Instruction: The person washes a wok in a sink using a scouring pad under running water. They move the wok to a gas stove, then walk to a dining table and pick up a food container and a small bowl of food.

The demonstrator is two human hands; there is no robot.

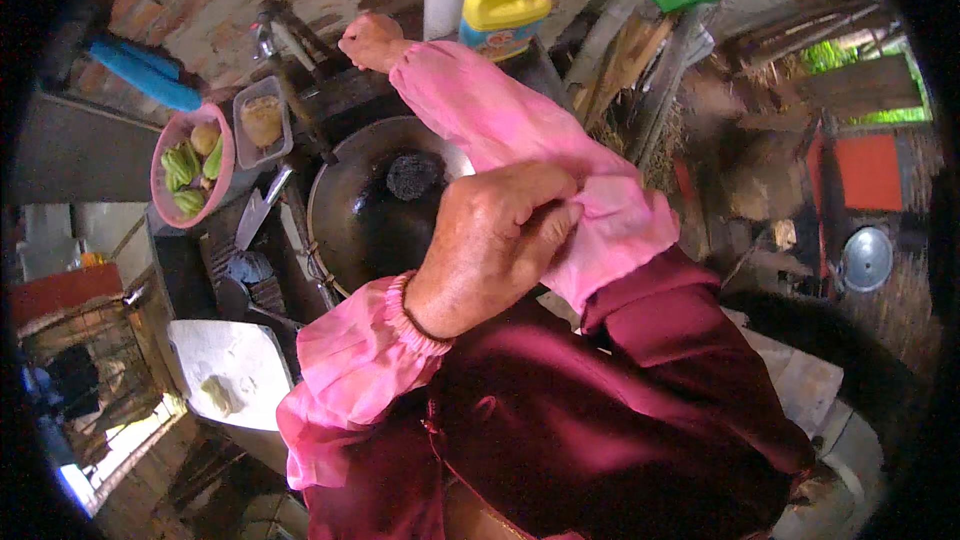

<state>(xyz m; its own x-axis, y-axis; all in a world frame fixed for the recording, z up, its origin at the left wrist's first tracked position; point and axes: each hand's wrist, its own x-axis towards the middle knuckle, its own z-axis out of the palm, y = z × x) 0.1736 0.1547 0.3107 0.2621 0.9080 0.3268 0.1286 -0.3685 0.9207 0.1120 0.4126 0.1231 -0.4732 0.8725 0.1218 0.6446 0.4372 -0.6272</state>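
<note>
My left hand (pixel 495 240) pinches the upper part of the pink sleeve cover (pixel 600 217) on my right arm. The right arm reaches forward past a large dark wok (pixel 352 232), and its sleeve cover hides part of the rim. Beyond the wok, my right hand (pixel 371 43) is loosely curled, with nothing visible in it. A dark, mesh-like scouring pad (pixel 414 176) lies inside the wok. Close to my right hand, on its left, stands a metal tap (pixel 289 41). A second pink sleeve cover (pixel 352 367) wraps my left forearm.
A yellow jug with a red pump (pixel 504 11) stands behind the wok. Leftward are a pink basket (pixel 156 172) of green vegetables, a plastic container (pixel 240 146), a broad-bladed knife (pixel 256 214), a ladle (pixel 234 296) and a white cutting board (pixel 247 349). Wood (pixel 622 75) leans at right.
</note>
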